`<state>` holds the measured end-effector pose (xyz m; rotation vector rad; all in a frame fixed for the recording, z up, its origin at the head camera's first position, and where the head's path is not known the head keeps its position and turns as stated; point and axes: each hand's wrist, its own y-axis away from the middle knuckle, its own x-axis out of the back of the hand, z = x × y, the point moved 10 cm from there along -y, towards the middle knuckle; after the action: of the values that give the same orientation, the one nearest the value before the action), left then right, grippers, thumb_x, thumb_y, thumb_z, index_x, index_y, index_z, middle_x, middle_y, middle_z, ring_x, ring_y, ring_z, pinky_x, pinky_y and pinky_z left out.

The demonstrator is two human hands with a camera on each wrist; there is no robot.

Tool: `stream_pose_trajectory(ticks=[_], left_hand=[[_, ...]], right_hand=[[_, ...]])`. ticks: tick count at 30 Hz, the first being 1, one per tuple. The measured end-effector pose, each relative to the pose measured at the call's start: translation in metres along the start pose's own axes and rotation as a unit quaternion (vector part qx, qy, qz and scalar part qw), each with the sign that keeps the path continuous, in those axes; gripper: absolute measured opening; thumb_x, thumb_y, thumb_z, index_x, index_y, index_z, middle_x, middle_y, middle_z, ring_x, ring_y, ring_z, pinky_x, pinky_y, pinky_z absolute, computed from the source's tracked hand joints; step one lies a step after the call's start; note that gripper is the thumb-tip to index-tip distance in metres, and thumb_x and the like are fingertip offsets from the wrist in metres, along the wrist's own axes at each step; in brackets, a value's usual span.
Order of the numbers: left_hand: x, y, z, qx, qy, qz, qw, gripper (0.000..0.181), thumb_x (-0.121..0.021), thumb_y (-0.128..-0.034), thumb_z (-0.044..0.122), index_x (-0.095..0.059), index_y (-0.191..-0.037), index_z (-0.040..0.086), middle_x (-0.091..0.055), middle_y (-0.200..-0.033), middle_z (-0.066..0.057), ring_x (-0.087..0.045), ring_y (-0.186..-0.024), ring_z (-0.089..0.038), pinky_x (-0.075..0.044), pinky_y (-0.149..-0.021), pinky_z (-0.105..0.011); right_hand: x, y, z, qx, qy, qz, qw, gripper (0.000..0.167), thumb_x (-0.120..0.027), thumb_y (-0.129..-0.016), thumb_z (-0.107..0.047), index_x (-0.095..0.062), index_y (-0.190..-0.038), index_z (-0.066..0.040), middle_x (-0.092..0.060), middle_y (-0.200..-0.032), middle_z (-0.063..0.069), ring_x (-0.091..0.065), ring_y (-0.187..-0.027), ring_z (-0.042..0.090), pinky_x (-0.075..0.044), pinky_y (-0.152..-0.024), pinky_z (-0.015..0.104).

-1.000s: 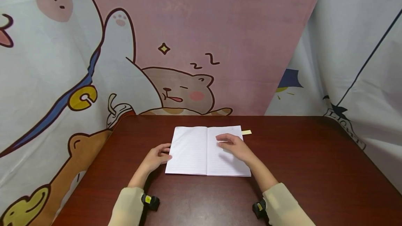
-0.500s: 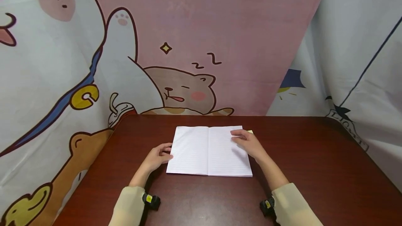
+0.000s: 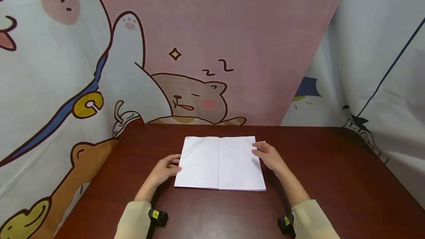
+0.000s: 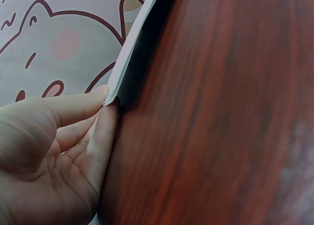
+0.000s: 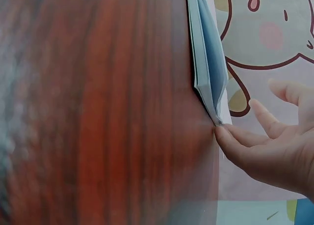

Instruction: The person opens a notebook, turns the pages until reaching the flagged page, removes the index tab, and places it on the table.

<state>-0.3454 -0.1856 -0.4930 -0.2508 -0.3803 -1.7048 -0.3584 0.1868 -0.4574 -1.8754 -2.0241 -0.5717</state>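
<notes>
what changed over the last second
The right hand moved rightward from over the notebook to its right edge, where a fingertip now touches it, and nearly hides the yellow tab. The left hand still pinches the left edge, and the notebook still lies open.

A reddish-brown wooden table (image 3: 216,215) lay at six o'clock; a pink-and-white cartoon-printed cloth (image 3: 265,43) hung at twelve, its round yellow bell (image 3: 79,108) at nine.

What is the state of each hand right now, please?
Left hand: closed, pinching the left edge of the open notebook.
Right hand: at the notebook's right edge; whether it grips cannot be told.
</notes>
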Motion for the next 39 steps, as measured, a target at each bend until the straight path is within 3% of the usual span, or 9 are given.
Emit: stream_pose_trajectory(ticks=[8, 12, 18, 23, 30, 39], left_hand=[[0.000, 0.001, 0.000, -0.001, 0.003, 0.001, 1.0000, 0.049, -0.067, -0.0905, -0.001, -0.054, -0.138, -0.003, -0.060, -0.123, -0.024, -0.065, -0.097, -0.020, -0.061, -0.083, -0.036], [-0.001, 0.002, 0.000, 0.000, 0.004, -0.005, 1.0000, 0.050, -0.067, -0.0906, -0.001, -0.052, -0.138, -0.005, -0.059, -0.124, -0.026, -0.065, -0.098, -0.021, -0.061, -0.083, -0.037], [0.001, 0.002, -0.002, 0.002, 0.003, 0.001, 1.0000, 0.050, -0.067, -0.0907, -0.001, -0.053, -0.138, -0.003, -0.060, -0.124, -0.024, -0.065, -0.098, -0.021, -0.061, -0.084, -0.037], [-0.001, 0.000, -0.002, 0.001, 0.005, 0.001, 1.0000, 0.049, -0.067, -0.0903, -0.002, -0.054, -0.138, -0.003, -0.059, -0.124, -0.025, -0.065, -0.097, -0.022, -0.061, -0.084, -0.038], [-0.001, 0.000, -0.001, 0.001, 0.006, 0.001, 1.0000, 0.049, -0.067, -0.0904, -0.001, -0.054, -0.138, -0.003, -0.059, -0.124, -0.025, -0.065, -0.098, -0.021, -0.060, -0.084, -0.037], [-0.002, 0.003, 0.003, -0.003, 0.004, -0.003, 1.0000, 0.050, -0.067, -0.0902, -0.001, -0.052, -0.138, -0.006, -0.059, -0.124, -0.026, -0.065, -0.099, -0.023, -0.060, -0.084, -0.040]], right_hand=[[0.002, 0.002, 0.002, 0.001, -0.009, 0.015, 0.9998, 0.040, -0.056, -0.100, -0.016, -0.054, -0.135, 0.004, -0.052, -0.142, 0.029, -0.046, -0.135, 0.044, -0.038, -0.112, 0.058], [0.006, 0.003, 0.002, 0.004, -0.020, 0.039, 0.9990, 0.039, -0.059, -0.098, -0.012, -0.055, -0.132, 0.006, -0.055, -0.137, 0.029, -0.052, -0.129, 0.043, -0.045, -0.108, 0.051], [0.013, -0.001, 0.007, -0.014, -0.025, 0.063, 0.9976, 0.038, -0.064, -0.095, -0.011, -0.057, -0.127, 0.006, -0.064, -0.121, 0.027, -0.065, -0.102, 0.030, -0.055, -0.082, 0.032], [0.015, -0.003, 0.017, -0.054, -0.011, 0.065, 0.9964, 0.031, -0.069, -0.093, -0.019, -0.063, -0.112, 0.005, -0.069, -0.101, 0.018, -0.064, -0.087, 0.019, -0.054, -0.070, 0.028], [0.020, -0.002, 0.019, -0.060, 0.020, 0.078, 0.9950, 0.029, -0.070, -0.092, -0.023, -0.068, -0.105, 0.003, -0.066, -0.081, 0.006, -0.059, -0.075, 0.020, -0.046, -0.059, 0.026], [0.021, -0.002, 0.011, -0.043, 0.018, 0.091, 0.9947, 0.027, -0.071, -0.091, -0.021, -0.066, -0.105, 0.002, -0.068, -0.078, 0.006, -0.059, -0.065, 0.011, -0.051, -0.059, 0.023]])
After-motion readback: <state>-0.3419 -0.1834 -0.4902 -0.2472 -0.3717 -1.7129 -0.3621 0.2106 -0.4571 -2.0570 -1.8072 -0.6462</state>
